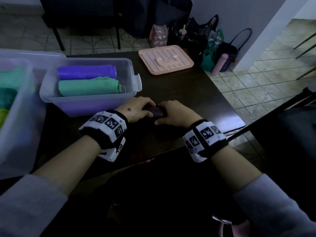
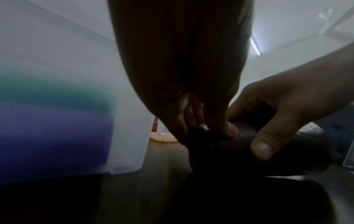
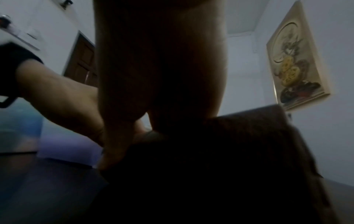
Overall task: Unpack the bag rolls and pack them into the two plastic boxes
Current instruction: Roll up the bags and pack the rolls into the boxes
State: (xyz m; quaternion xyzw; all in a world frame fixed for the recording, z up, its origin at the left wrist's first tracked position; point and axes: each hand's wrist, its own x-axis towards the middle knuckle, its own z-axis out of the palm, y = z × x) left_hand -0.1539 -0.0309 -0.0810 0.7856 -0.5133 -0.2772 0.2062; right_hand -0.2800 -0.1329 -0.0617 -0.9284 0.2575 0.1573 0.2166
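Note:
A dark bag roll (image 1: 156,111) lies on the dark table between both hands. My left hand (image 1: 140,108) curls over its left end and pinches its wrapping (image 2: 201,131). My right hand (image 1: 172,113) grips its right end, thumb (image 2: 261,147) on the near side. The dark bag roll (image 3: 220,151) fills the right wrist view. A clear plastic box (image 1: 85,103) just beyond the left hand holds a purple roll (image 1: 87,71) and a green roll (image 1: 89,87). A second clear box (image 1: 18,117) at the left edge holds green and yellow rolls.
A pink lid (image 1: 165,59) lies upside down at the table's far side. The table edge (image 1: 222,93) runs diagonally on the right. Bags (image 1: 205,41) and a dark chair (image 1: 85,17) stand on the tiled floor beyond.

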